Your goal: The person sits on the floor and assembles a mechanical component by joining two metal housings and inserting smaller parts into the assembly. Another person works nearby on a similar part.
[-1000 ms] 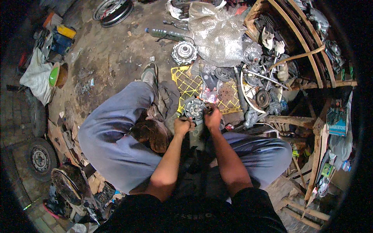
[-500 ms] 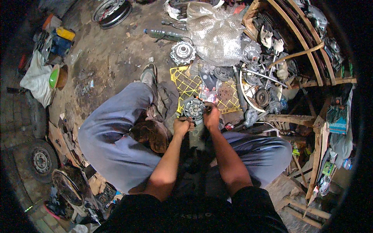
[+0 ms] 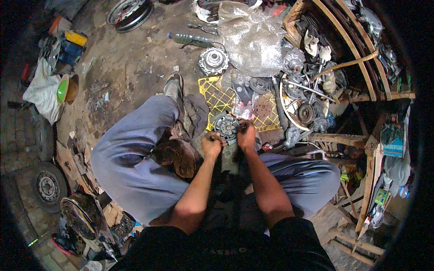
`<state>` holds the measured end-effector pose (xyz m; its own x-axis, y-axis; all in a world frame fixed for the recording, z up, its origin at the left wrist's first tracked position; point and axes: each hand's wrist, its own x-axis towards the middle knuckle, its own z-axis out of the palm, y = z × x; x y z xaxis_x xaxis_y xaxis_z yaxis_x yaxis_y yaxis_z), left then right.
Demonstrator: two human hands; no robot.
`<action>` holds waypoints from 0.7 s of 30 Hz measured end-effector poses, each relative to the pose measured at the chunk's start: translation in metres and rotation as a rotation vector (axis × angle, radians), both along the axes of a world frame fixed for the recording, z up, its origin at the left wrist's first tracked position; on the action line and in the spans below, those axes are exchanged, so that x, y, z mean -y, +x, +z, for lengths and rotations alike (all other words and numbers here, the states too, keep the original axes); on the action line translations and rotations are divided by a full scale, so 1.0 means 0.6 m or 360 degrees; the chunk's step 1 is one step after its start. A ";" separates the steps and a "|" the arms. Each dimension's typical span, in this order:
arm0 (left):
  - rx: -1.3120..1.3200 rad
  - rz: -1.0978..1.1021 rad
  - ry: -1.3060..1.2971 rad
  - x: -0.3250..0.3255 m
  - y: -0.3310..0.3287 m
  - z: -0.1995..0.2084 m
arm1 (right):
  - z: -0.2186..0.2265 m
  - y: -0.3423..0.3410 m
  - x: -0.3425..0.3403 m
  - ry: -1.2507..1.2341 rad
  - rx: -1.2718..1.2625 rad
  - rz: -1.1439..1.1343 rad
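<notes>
Between my hands lies a round, dark grey metal part (image 3: pixel 225 126) with a ring of openings around its centre. My left hand (image 3: pixel 211 145) is closed at its lower left rim, thumb and forefinger bent together; whatever they pinch is too small to make out. At the right rim my right hand (image 3: pixel 245 137) is closed with its fingers curled, their tips dark and partly hidden. Just beyond the part sit a yellow plastic crate (image 3: pixel 217 93) lying flat, a rusty brown disc (image 3: pixel 262 108) and a small clear plastic packet (image 3: pixel 243 109).
A silver toothed hub (image 3: pixel 213 61), a plastic bottle (image 3: pixel 192 39) and bubble wrap (image 3: pixel 251 40) lie farther off. To the right, a round basin (image 3: pixel 290 114) holds metal parts beside a wooden frame (image 3: pixel 371 180). A brown rag (image 3: pixel 178 158) lies between my legs. Left stands a tyre (image 3: pixel 47 187).
My left hand has shifted slightly upward at the rim, and its thumb and forefinger now show more. The right hand stays in nearly the same place.
</notes>
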<state>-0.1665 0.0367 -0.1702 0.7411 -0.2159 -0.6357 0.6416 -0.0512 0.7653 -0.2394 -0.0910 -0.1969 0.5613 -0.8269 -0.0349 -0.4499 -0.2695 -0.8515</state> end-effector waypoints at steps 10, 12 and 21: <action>-0.0016 0.0018 -0.0142 -0.015 -0.005 -0.028 | 0.040 0.013 -0.010 -0.0036 -0.0059 0.0031; -0.0089 0.0063 -0.0130 -0.004 -0.014 -0.018 | 0.026 0.013 -0.010 -0.0035 -0.0027 -0.0048; -0.0061 0.0111 -0.0021 -0.008 -0.012 -0.052 | 0.040 0.017 -0.006 -0.0077 0.0034 0.0036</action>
<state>-0.1739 0.0414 -0.2013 0.7297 -0.1727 -0.6616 0.6723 0.0047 0.7403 -0.2292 -0.0873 -0.1731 0.5803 -0.8142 0.0169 -0.4249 -0.3204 -0.8466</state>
